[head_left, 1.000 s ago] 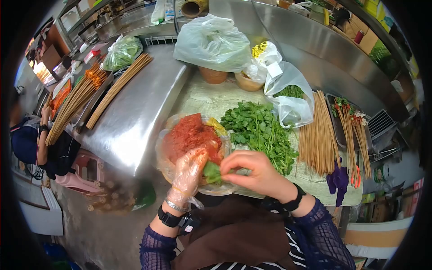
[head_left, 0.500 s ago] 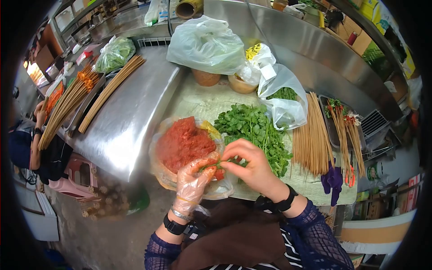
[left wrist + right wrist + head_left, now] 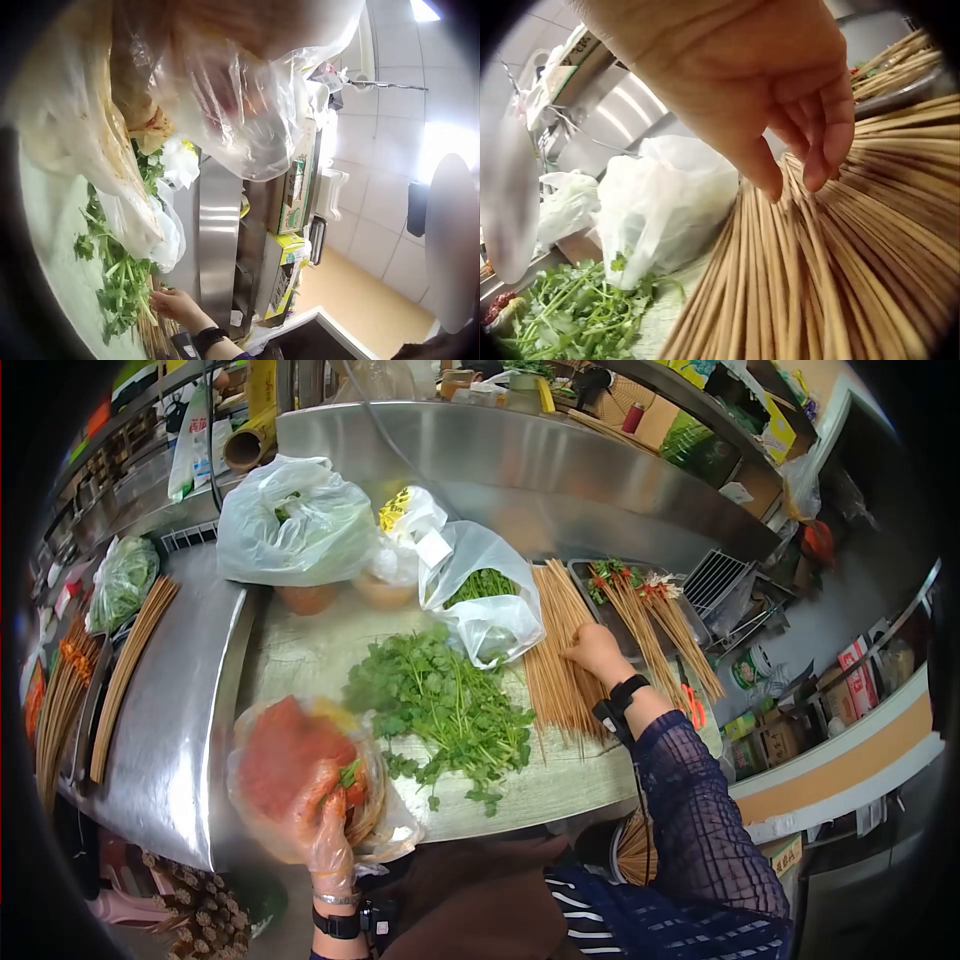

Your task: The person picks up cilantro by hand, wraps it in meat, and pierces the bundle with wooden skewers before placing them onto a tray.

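Note:
In the head view my left hand (image 3: 328,825), in a clear plastic glove, lies at a plastic-lined bowl (image 3: 240,760) of red minced filling (image 3: 290,745). Its fingers curl round a small green leaf (image 3: 350,772) beside the filling. The glove (image 3: 240,112) blurs across the top of the left wrist view. My bare right hand (image 3: 598,652) is at the upper part of a spread of wooden skewers (image 3: 555,660). In the right wrist view the thumb and fingertips of this hand (image 3: 735,82) are bent, slightly apart, over the skewer (image 3: 795,247) ends.
Loose leafy herbs (image 3: 440,705) lie between the bowl and the skewers. Behind stand a large white bag (image 3: 295,530) and a smaller bag of greens (image 3: 485,600). A tray (image 3: 590,585) with filled skewers and orange scissors (image 3: 692,705) are at the right.
My right hand has left the leaf at my left hand and moved right to the skewers. The head view has turned to the right. My left hand remains by the bowl.

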A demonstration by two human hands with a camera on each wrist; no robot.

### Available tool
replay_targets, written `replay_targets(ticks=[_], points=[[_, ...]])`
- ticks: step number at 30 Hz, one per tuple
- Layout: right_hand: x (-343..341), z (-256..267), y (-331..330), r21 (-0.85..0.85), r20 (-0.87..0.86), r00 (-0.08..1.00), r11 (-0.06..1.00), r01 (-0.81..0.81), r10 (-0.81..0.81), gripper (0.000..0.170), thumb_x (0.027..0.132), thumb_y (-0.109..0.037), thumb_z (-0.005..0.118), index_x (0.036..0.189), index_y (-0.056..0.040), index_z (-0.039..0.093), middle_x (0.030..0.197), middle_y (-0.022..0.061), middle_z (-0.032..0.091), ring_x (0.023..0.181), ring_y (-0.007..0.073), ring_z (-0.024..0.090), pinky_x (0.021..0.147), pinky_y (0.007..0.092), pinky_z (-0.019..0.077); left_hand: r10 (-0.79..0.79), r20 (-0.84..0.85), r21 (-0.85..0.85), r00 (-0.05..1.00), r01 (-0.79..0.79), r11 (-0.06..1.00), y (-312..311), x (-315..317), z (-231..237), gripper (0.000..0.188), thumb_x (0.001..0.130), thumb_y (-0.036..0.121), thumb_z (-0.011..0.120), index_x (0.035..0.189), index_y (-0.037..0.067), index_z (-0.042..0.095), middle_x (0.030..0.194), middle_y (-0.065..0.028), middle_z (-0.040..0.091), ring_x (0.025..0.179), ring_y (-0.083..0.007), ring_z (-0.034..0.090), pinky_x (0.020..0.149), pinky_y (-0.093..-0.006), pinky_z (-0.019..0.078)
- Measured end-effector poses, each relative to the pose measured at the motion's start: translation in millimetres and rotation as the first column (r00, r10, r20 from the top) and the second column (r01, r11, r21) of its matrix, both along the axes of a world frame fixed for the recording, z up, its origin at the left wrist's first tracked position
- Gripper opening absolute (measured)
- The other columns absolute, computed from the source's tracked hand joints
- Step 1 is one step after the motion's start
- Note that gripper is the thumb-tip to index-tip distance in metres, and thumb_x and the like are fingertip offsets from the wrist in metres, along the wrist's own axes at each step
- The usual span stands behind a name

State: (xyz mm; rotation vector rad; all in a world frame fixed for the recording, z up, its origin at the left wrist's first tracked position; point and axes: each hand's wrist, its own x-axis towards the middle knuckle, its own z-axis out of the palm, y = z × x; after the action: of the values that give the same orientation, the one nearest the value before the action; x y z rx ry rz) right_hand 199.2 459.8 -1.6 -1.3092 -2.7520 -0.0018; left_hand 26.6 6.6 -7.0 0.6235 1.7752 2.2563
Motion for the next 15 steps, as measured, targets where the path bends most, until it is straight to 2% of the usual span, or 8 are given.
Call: replay_targets(ticks=[3,6,8,12,13,15], points=[[-4.1,-1.2,8.9,-0.310,-0.045,0.989,0.944,0.117,-0.138,0.020,0.070,-0.015,0.073,0.075,0.0019,0.065,0.074,0.0166,0.066,0.057,0.0208,0.063,0.052,0.0320,0.0497,-0.003,0.031,0.042,1.000,0.002,0.999,0.4,1.6,-2.4,0.022,0.083,-0.004,0.058,0.105,-0.007,0.062,0.120,-0.0175,0.058,0.112,-0.0234,0.055,0.098,-0.0341,0.0411],[2.1,4.1,12.2,-0.627,-0.202,0.914,0.763,0.154,-0.351,0.014,0.076,-0.013,0.068,0.072,-0.0007,0.063,0.069,0.0110,0.064,0.052,0.0155,0.060,0.045,0.0287,0.0465,-0.006,-0.017,0.029,1.000,0.007,1.000,-2.6,0.0,-5.6,0.022,0.083,-0.004,0.058,0.105,-0.007,0.062,0.119,-0.0170,0.058,0.111,-0.0225,0.055,0.097,-0.0336,0.0420],[7.2,8.1,10.1,-0.735,-0.281,0.855,0.671,0.101,-0.436,0.012,0.079,-0.012,0.065,0.075,-0.0010,0.062,0.067,0.0074,0.063,0.052,0.0137,0.059,0.044,0.0254,0.0460,0.014,-0.033,0.023,0.999,-0.013,1.000,-2.2,0.6,-8.8,0.022,0.084,-0.005,0.057,0.105,-0.007,0.062,0.118,-0.0167,0.059,0.109,-0.0217,0.056,0.096,-0.0330,0.0429],[13.0,33.6,-2.4,-0.859,-0.399,0.760,0.499,-0.114,-0.513,0.009,0.083,-0.009,0.062,0.078,-0.0019,0.060,0.066,0.0026,0.061,0.053,0.0102,0.058,0.045,0.0221,0.0463,0.023,0.014,0.054,1.000,-0.023,0.998,-2.0,3.8,-4.4,0.022,0.084,-0.005,0.058,0.105,-0.007,0.061,0.118,-0.0160,0.059,0.105,-0.0211,0.057,0.094,-0.0325,0.0447],[11.7,42.5,-10.2,-0.867,-0.461,0.695,0.446,-0.221,-0.552,0.010,0.085,-0.011,0.062,0.079,-0.0031,0.060,0.066,0.0027,0.061,0.053,0.0090,0.058,0.045,0.0199,0.0465,0.025,0.010,0.045,1.000,-0.026,0.999,-2.3,3.2,-4.2,0.022,0.084,-0.004,0.058,0.105,-0.006,0.061,0.118,-0.0158,0.059,0.104,-0.0210,0.058,0.093,-0.0323,0.0458],[5.2,53.7,-33.8,-0.800,-0.591,0.492,0.387,-0.458,-0.640,0.009,0.087,-0.012,0.062,0.084,-0.0039,0.061,0.071,0.0037,0.063,0.060,0.0089,0.060,0.052,0.0200,0.0487,0.025,0.050,0.065,0.998,-0.029,0.997,-2.0,2.4,-5.4,0.023,0.084,-0.004,0.059,0.107,-0.006,0.060,0.119,-0.0156,0.058,0.102,-0.0208,0.059,0.090,-0.0322,0.0482]])
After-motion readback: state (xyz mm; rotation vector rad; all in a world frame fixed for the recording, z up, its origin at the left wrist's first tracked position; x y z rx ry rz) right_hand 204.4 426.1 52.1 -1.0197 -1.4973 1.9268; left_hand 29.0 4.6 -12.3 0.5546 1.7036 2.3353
